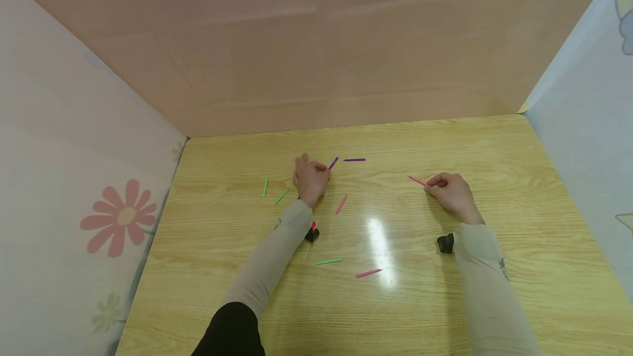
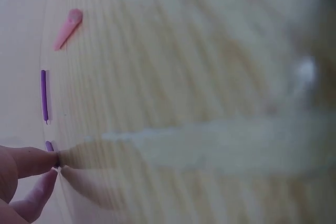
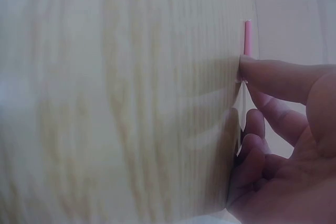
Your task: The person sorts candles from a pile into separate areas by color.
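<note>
My left hand (image 1: 312, 179) is low over the tabletop, left of centre. Its thumb and forefinger pinch the near end of a thin purple candle (image 1: 333, 162), whose far end juts out past the fingertips (image 2: 51, 162). Just right of it lies a second purple candle (image 1: 355, 160). Over on the right, my right hand (image 1: 452, 195) holds a pink candle (image 1: 417, 180) by one end between thumb and forefinger, and the candle points away to the left. The right wrist view shows its other fingers curled in beside the wood.
Two green candles (image 1: 265, 187) lie left of my left hand, and a pink candle (image 1: 342, 204) lies to its right. Nearer me are another green candle (image 1: 329, 261) and a pink one (image 1: 368, 273). A brown panel (image 1: 316, 70) stands along the table's far edge.
</note>
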